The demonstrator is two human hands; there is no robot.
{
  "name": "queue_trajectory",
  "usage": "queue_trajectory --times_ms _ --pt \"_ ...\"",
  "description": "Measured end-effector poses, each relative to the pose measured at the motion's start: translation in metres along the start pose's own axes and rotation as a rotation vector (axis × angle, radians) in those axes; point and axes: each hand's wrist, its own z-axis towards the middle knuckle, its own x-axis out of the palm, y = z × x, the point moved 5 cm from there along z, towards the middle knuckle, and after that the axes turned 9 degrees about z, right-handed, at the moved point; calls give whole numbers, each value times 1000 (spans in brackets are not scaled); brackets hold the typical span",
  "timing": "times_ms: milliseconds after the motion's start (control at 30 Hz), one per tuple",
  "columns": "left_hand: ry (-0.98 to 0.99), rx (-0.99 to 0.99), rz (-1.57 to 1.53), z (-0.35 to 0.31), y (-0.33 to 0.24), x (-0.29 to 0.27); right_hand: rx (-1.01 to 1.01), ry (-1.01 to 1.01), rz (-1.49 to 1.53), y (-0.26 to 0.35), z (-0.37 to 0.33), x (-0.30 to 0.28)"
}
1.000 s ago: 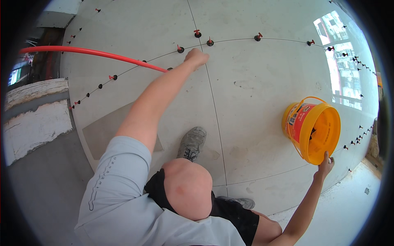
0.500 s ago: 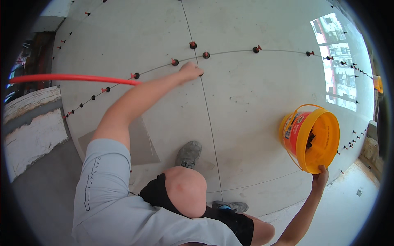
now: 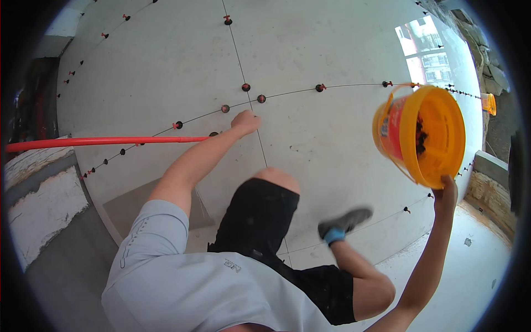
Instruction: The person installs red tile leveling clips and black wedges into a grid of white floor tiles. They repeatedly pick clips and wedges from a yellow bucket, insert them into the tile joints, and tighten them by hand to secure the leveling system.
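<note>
My left hand (image 3: 245, 122) is closed in a fist just above a floor seam, near where two seams cross. A small dark bit shows at its fingers, too small to name. Close by, black tile levelers with red T-shaped handles stand in the seams, one leveler (image 3: 261, 99) just beyond the hand. My right hand (image 3: 446, 191) grips the lower rim of a yellow bucket (image 3: 441, 124), tilted with its mouth facing right. Several dark pieces (image 3: 421, 137) lie inside it. A red pole (image 3: 105, 142) runs in from the left and disappears at my left forearm.
Large pale tiles (image 3: 326, 122) make up the floor, with rows of levelers along the seams. A grey sheet (image 3: 138, 202) lies left of my legs. A rough block (image 3: 47, 213) stands at the left edge. Another yellow bucket (image 3: 488, 104) stands at far right.
My left hand has drawn back slightly from the seam crossing. The bucket has risen in view, held by my right hand. My knee has come forward and one foot is lifted and blurred.
</note>
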Motion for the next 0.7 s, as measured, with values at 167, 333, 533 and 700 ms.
queue_trajectory --times_ms 167,333,533,700 --pt "1 71 80 -17 -6 -22 -103 225 43 16 56 125" --pt "367 121 -188 -59 30 -33 -114 391 16 10 111 299" --pt "590 -245 -919 -184 181 56 -68 587 -60 4 174 444" --pt "488 -679 -1539 -332 182 125 -64 806 -130 4 195 499"
